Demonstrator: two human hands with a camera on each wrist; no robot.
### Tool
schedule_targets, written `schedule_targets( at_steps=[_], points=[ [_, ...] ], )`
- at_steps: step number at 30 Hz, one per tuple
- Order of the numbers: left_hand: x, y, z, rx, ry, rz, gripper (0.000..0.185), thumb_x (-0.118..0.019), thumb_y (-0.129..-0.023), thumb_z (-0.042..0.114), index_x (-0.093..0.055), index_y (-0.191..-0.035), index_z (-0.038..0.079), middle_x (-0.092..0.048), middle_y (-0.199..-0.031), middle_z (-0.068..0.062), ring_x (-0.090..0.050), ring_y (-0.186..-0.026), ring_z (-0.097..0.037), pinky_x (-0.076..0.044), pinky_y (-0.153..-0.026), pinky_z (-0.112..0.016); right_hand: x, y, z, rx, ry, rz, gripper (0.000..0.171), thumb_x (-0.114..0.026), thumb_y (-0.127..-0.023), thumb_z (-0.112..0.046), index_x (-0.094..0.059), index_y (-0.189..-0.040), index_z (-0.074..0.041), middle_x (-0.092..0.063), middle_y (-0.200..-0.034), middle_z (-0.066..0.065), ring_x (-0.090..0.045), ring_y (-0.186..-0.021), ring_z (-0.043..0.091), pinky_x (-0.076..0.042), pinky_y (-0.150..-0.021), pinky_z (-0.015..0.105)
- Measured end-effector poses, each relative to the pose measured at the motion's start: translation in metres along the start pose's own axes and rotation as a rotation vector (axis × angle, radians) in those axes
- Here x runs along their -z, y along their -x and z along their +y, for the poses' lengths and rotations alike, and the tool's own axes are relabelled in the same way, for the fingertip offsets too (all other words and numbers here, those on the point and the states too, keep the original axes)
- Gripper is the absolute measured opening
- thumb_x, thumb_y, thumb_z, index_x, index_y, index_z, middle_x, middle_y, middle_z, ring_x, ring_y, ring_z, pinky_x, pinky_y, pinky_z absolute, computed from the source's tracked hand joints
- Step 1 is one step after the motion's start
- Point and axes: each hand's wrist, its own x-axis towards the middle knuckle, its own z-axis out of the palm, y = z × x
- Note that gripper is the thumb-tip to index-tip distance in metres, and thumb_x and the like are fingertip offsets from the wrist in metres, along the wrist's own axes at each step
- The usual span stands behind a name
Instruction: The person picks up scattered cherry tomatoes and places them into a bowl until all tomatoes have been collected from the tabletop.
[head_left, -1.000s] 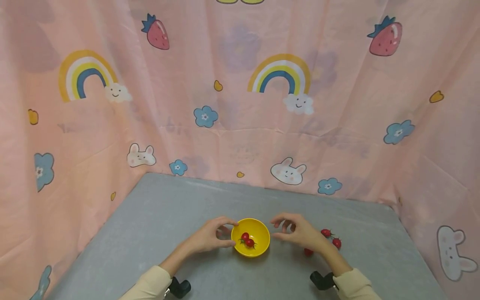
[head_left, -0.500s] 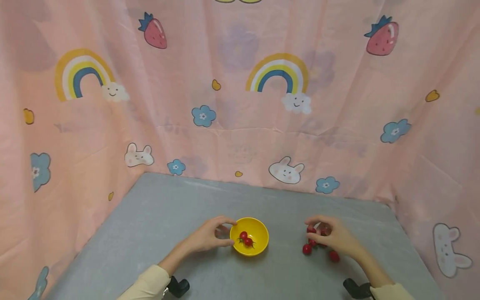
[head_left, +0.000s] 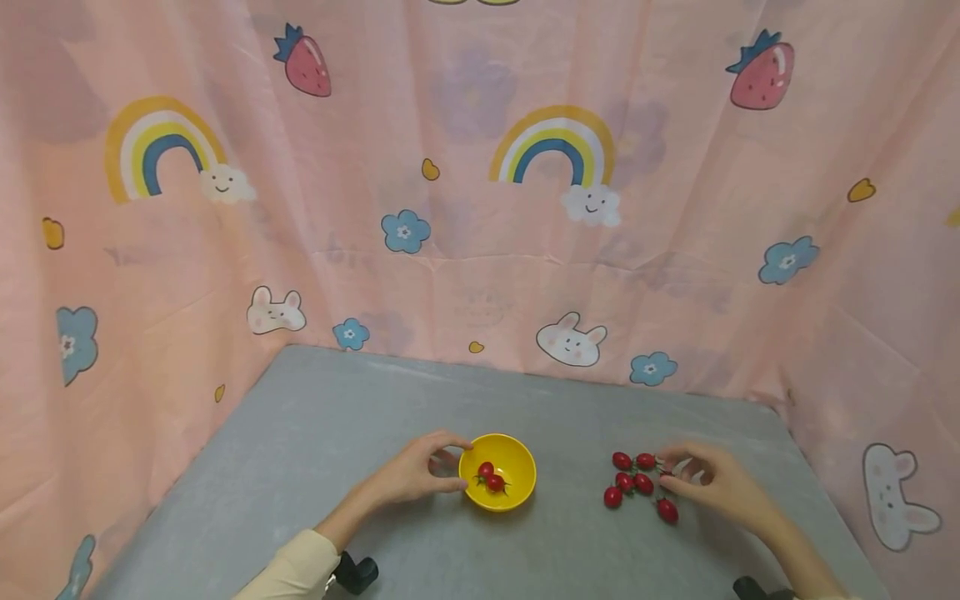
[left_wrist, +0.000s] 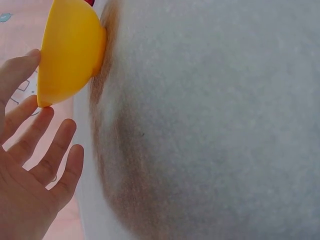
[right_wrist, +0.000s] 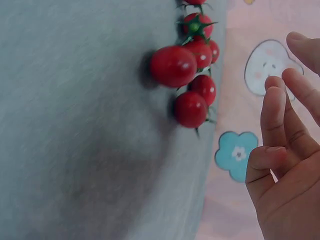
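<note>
A yellow bowl (head_left: 520, 454) stands on the grey table, with two small cherry tomatoes (head_left: 495, 483) inside. My left hand (head_left: 416, 471) touches the near-left rim with thumb and forefinger. The left wrist view shows its other fingers spread below the bowl (left_wrist: 72, 55), clear of it. To the right lies a loose cluster of several cherry tomatoes (head_left: 625, 482) with green stems. Beside the cluster's right side is my right hand (head_left: 716, 483), thumb and forefinger apart; a bit of red shows by its fingertips. In the right wrist view nothing sits between the fingers of the hand (right_wrist: 290, 165).
A grey cloth-like surface (head_left: 375, 392) covers the table. Pink curtains (head_left: 480, 275) printed with rainbows, rabbits and flowers hang at the back and on both sides. Black wrist mounts (head_left: 356, 575) sit below the forearms.
My right hand has moved from beside the bowl over the tomatoes to their right side, uncovering most of the cluster. The left hand stays at the bowl.
</note>
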Motion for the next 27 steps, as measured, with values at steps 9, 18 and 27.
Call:
schedule_targets(
  at_steps=[9,18,27],
  points=[
    [0.000,0.001,0.002,-0.010,-0.003,0.000,0.047,-0.081,-0.090,0.021,-0.063,-0.132,0.008,-0.061,-0.130,-0.003,-0.065,-0.108,-0.025,-0.055,-0.091,-0.041,0.002,0.016,0.003,-0.037,0.024,-0.011,0.030,-0.081,-0.089,-0.012,-0.069,-0.115,-0.002,-0.069,-0.095,0.008,-0.062,-0.073,0.013,-0.045,-0.055,0.027],
    [0.000,0.000,0.002,-0.009,-0.006,-0.001,0.047,-0.081,-0.090,0.022,-0.063,-0.132,0.009,-0.061,-0.131,-0.004,-0.065,-0.109,-0.025,-0.055,-0.092,-0.041,-0.001,0.030,-0.001,-0.151,-0.016,-0.044,0.044,-0.082,-0.087,-0.017,-0.065,-0.123,0.002,-0.067,-0.104,0.013,-0.061,-0.075,0.014,-0.047,-0.055,0.028],
    [0.000,0.000,-0.001,-0.020,-0.001,-0.002,0.046,-0.081,-0.090,0.021,-0.063,-0.132,0.011,-0.060,-0.131,-0.003,-0.065,-0.109,-0.025,-0.055,-0.092,-0.042,-0.007,0.038,0.000,-0.265,-0.027,-0.090,0.049,-0.081,-0.089,-0.023,-0.063,-0.128,0.000,-0.066,-0.111,0.014,-0.060,-0.077,0.015,-0.048,-0.063,0.029]
  ],
)
